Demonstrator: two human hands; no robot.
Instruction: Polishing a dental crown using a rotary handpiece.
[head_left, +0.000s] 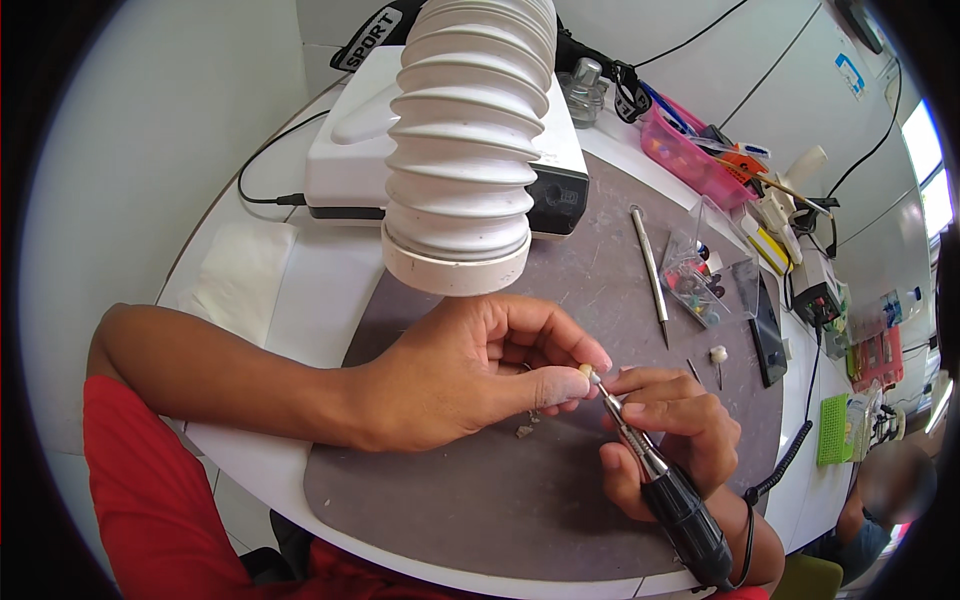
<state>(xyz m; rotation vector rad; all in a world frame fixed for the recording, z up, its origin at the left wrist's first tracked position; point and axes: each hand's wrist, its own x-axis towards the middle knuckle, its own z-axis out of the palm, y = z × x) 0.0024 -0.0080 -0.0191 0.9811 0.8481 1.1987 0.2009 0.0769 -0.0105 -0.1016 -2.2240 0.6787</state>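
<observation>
My left hand (450, 375) pinches a small pale yellow-white piece, which looks like a dental crown (586, 371), between thumb and index finger. Wrapped in my right hand (680, 415) is a rotary handpiece (683, 520) with a black body and silver nose, its cord trailing from the back end. The handpiece's tip meets the crown or sits right beside it; the exact contact is too small to make out. Below my left fingers, small grey fragments (524, 431) lie on the brown mat (450, 520).
A white ribbed suction hose (460, 150) hangs just above my left hand, before a white box-shaped unit (345, 150). To the right lie a metal pen-like tool (650, 265), a clear case of small bits (700, 285) and a black phone (768, 335). A pink basket (690, 155) stands behind. Another person (880, 500) is at far right.
</observation>
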